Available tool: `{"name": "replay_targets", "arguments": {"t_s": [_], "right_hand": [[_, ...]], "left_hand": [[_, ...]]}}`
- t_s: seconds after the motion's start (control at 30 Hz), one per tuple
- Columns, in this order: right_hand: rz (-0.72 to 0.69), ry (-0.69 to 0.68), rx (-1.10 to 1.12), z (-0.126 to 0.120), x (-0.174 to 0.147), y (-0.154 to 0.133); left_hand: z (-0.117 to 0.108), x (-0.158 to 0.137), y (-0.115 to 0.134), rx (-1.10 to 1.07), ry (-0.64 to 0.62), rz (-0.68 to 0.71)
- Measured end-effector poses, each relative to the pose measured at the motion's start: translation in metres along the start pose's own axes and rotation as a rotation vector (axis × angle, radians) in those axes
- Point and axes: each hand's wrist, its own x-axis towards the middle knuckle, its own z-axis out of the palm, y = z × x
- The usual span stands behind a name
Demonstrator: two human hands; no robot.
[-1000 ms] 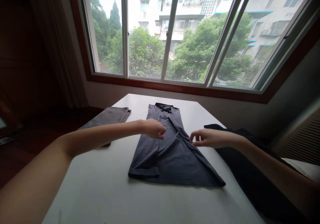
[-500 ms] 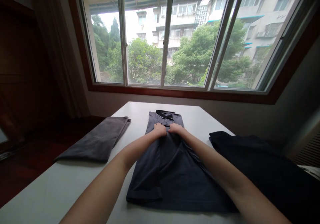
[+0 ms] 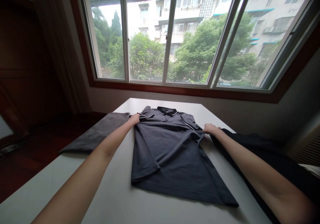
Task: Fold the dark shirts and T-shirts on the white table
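A dark grey polo shirt (image 3: 172,147) lies front up on the white table, its black collar towards the window and its hem towards me. My left hand (image 3: 135,118) is closed on the shirt's left sleeve edge, beside the folded grey cloth. On the other side, my right hand (image 3: 210,128) grips the shirt's right sleeve, near the black garment. Both sleeves are drawn outwards. The left lower side of the shirt is still folded over, and the right lower corner points out towards me.
A folded grey-brown cloth (image 3: 100,134) lies at the table's left edge. A black garment (image 3: 265,154) spreads along the right side, partly under my right forearm. Bare white table (image 3: 112,187) shows at the front left. Beyond the far edge is a window (image 3: 165,41).
My hands have moved apart from the middle of the shirt's chest out to its two sides. The sleeves are now spread out, and the shirt lies wider.
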Motion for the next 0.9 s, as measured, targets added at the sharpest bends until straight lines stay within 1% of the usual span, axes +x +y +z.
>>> {"name": "replay_targets", "arguments": {"t_s": [0.07,0.13,0.23,0.27,0.3,0.33,0.37,0.43,0.47,0.5,0.57,0.63,0.7,0.8,0.9], "right_hand": [[-0.011,0.027,-0.004,0.004,-0.005,0.004],[-0.06,0.093,-0.011,0.003,-0.009,-0.001],[-0.175,0.203,-0.023,-0.005,-0.024,-0.02],[-0.239,0.228,-0.023,-0.008,-0.035,-0.029],[-0.32,0.234,-0.017,-0.011,-0.049,-0.037],[-0.432,0.226,-0.008,-0.013,-0.066,-0.045],[-0.578,0.207,0.002,-0.015,-0.087,-0.052],[-0.854,0.104,0.012,-0.018,-0.137,-0.063],[-0.942,0.056,0.001,-0.019,-0.162,-0.065],[-0.99,0.022,-0.022,-0.019,-0.185,-0.065],[-1.035,-0.007,-0.098,-0.018,-0.222,-0.058],[-1.014,0.019,-0.191,-0.016,-0.242,-0.043],[-0.984,0.073,-0.252,-0.011,-0.246,-0.025],[-0.988,0.148,-0.237,-0.002,-0.24,-0.002],[-1.04,0.182,-0.163,0.005,-0.237,0.003]], "left_hand": [[0.003,-0.007,-0.002,0.031,-0.006,-0.019],[0.001,-0.012,0.001,0.064,0.006,-0.021],[-0.008,-0.023,0.012,0.083,0.016,0.06],[-0.012,-0.03,0.017,0.081,-0.001,0.12],[-0.015,-0.039,0.021,0.067,-0.037,0.216],[-0.018,-0.052,0.025,0.04,-0.094,0.343],[-0.02,-0.067,0.028,0.005,-0.167,0.494],[-0.023,-0.103,0.034,-0.062,-0.322,0.805],[-0.024,-0.123,0.036,-0.068,-0.379,0.918],[-0.025,-0.142,0.038,-0.049,-0.414,0.992],[-0.026,-0.174,0.041,0.028,-0.417,1.075],[-0.027,-0.195,0.041,0.09,-0.375,1.105],[-0.029,-0.204,0.04,0.109,-0.329,1.097],[-0.029,-0.206,0.038,0.108,-0.258,1.068],[-0.023,-0.203,0.04,0.092,-0.253,1.114]]}}
